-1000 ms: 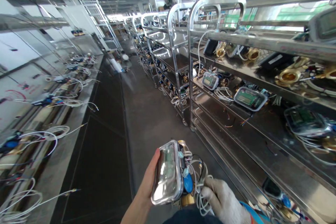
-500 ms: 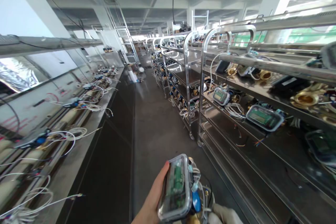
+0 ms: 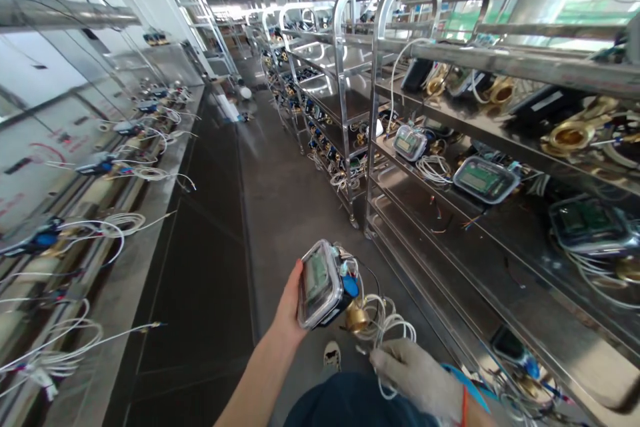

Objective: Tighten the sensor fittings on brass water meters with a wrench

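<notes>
- The bare left hand [image 3: 289, 307] clasps the meter [image 3: 323, 283], carrying it along the aisle, low, beside the steel rack [image 3: 500, 267].
- The gloved right hand [image 3: 415, 373] pinches its white cable [image 3: 387, 327]; setting it down likely needs free shelf room.
- The meter's long axis runs up and away, clear lid facing up-left.

No legible text — none anywhere
</notes>
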The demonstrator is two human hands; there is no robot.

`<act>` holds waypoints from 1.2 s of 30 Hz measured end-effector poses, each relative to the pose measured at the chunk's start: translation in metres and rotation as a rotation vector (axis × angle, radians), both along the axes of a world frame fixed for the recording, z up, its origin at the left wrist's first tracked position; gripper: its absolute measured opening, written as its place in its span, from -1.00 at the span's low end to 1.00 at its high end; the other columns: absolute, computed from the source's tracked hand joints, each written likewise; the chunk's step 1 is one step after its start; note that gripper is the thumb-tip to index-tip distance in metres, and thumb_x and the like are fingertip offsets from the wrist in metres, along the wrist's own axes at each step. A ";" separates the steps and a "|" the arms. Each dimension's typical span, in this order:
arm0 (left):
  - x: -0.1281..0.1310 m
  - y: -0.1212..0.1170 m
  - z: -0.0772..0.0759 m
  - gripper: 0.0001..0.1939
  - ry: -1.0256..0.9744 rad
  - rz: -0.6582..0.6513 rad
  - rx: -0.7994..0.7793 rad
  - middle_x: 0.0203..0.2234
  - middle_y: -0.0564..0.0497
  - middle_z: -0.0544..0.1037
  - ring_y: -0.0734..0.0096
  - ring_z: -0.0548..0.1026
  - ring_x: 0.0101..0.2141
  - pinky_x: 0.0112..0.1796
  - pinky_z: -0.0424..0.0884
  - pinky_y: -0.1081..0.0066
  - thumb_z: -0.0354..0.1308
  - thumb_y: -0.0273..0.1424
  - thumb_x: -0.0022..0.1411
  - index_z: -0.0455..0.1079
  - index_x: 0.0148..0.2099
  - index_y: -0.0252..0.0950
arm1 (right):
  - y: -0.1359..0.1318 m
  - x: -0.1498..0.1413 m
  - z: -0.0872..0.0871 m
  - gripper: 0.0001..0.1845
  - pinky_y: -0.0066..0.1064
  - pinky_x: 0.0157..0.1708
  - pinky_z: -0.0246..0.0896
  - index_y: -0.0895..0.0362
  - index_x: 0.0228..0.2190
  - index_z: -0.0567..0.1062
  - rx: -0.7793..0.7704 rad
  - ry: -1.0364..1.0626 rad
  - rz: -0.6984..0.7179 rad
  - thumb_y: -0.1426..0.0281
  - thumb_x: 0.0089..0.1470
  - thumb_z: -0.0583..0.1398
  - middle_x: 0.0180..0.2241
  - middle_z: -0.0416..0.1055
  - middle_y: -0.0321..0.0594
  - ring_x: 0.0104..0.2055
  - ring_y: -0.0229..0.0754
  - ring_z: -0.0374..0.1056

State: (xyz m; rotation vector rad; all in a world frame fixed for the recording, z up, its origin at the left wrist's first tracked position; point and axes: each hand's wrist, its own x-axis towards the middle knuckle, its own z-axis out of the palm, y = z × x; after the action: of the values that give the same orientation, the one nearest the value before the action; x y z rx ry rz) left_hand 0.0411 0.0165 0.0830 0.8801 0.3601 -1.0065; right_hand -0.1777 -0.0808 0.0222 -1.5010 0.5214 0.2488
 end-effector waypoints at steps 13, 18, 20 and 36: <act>-0.014 0.001 -0.027 -0.67 0.062 -0.017 0.014 -0.47 -0.09 0.61 0.21 0.57 -0.54 -0.44 0.54 0.23 -0.12 -0.22 0.39 0.39 -0.19 -0.30 | 0.058 0.083 -0.008 -0.45 -0.38 -0.66 0.29 0.16 -0.18 0.21 0.649 -0.067 -0.431 0.09 -0.10 0.23 -0.54 0.40 -0.29 -0.66 -0.22 0.35; -0.016 -0.004 -0.017 -0.70 -0.060 0.082 0.090 -0.49 -0.04 0.61 0.31 0.56 -0.56 -0.48 0.53 0.39 -0.11 -0.33 0.40 0.42 -0.15 -0.34 | 0.019 0.037 0.012 -0.61 -0.52 -0.69 0.16 0.18 -0.35 0.33 0.299 0.064 -0.245 0.07 0.03 0.15 -0.52 0.40 -0.26 -0.65 -0.30 0.31; -0.021 -0.008 -0.015 -0.68 -0.148 0.078 0.176 -0.44 -0.05 0.62 0.29 0.59 -0.49 -0.38 0.55 0.35 -0.06 -0.28 0.38 0.42 -0.06 -0.35 | 0.005 0.021 0.022 -0.57 -0.52 -0.62 0.15 0.16 -0.34 0.36 -0.011 0.073 -0.424 0.03 0.14 0.04 -0.51 0.41 -0.27 -0.61 -0.33 0.30; -0.041 -0.028 -0.080 -0.64 -0.435 -0.517 0.427 -0.35 -0.13 0.63 0.12 0.57 -0.24 -0.27 0.48 0.41 0.15 -0.13 0.22 0.53 -0.24 -0.36 | -0.056 0.016 -0.001 -0.34 -0.39 -0.38 0.32 0.11 -0.06 0.41 -0.009 0.095 -0.356 0.12 -0.21 0.36 -0.33 0.49 -0.30 -0.34 -0.15 0.40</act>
State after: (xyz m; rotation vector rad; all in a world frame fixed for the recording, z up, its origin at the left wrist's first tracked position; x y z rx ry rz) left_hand -0.0003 -0.0119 0.0030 1.5989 -0.0373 -1.1892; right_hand -0.1620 -0.1366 0.0210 -1.3819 0.8547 0.0384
